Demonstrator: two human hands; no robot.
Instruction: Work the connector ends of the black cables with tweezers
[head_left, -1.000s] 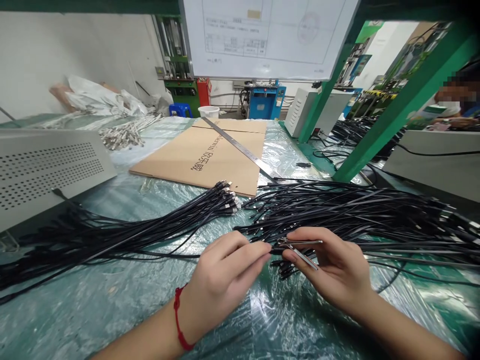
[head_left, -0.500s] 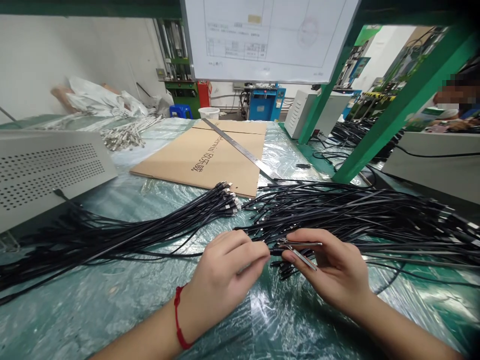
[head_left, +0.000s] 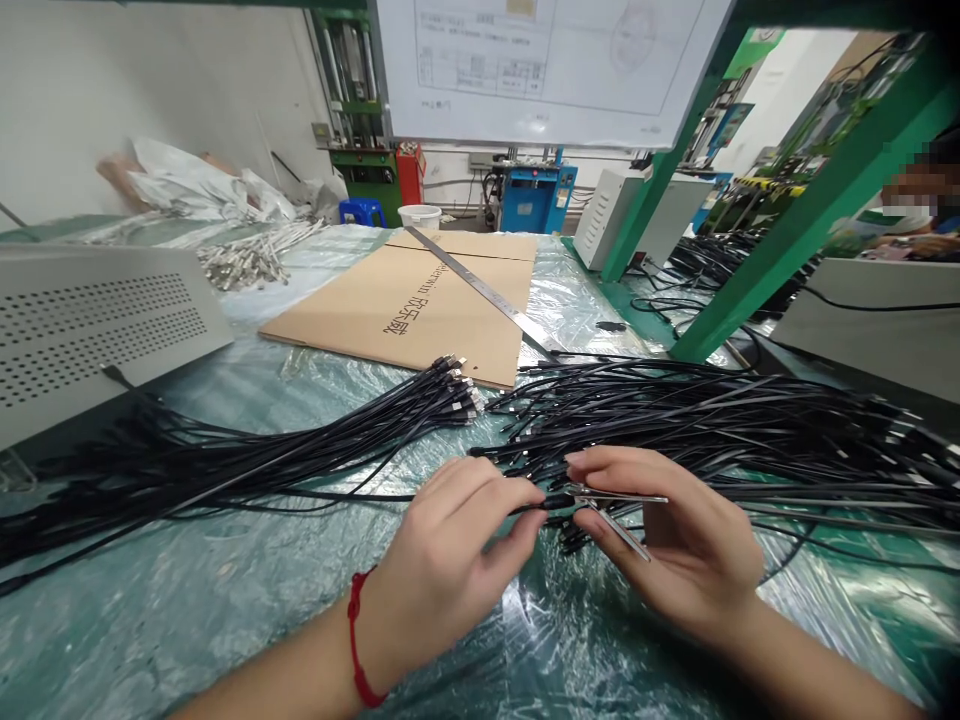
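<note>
The left hand (head_left: 457, 555), a red cord at its wrist, pinches the end of a thin black cable (head_left: 534, 503) between thumb and fingertips, just above the plastic-covered green table (head_left: 225, 620). The right hand (head_left: 675, 545) grips slim metal tweezers (head_left: 619, 510), their tips meeting that cable end. Behind lie two bundles of black cables (head_left: 675, 420) and a flat brown cardboard sheet (head_left: 405, 310).
</note>
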